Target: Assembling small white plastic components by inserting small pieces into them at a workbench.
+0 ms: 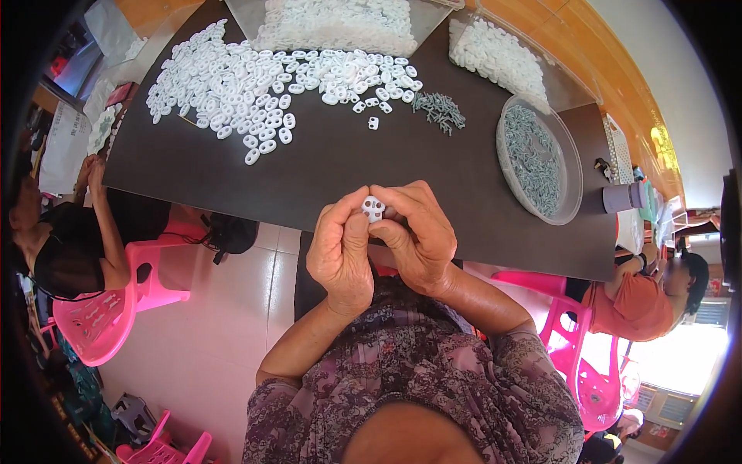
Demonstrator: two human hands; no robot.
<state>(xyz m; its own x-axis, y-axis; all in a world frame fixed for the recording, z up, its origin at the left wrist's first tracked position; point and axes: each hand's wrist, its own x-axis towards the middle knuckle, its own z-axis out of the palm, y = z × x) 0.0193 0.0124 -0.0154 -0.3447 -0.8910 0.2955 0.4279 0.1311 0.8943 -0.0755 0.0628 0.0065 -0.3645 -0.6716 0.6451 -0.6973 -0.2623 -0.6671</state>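
Over the near edge of the dark table, my left hand (342, 251) and my right hand (416, 232) meet with thumbs and fingers closed on one small white plastic piece with holes (373, 207). Both hands pinch it from its two sides. Beyond them on the table lies a wide heap of white oval two-holed plastic pieces (220, 85). A single small white piece (373, 123) lies apart in front of the heap. Right of it sits a little pile of grey-green screws (439, 110).
A round clear tub (573, 185) of screws stands at the right, with a lidded grey-purple cup (623, 197) beside it. Clear bins of white pieces (332, 27) line the back. People sit on pink chairs (93, 325) at both sides.
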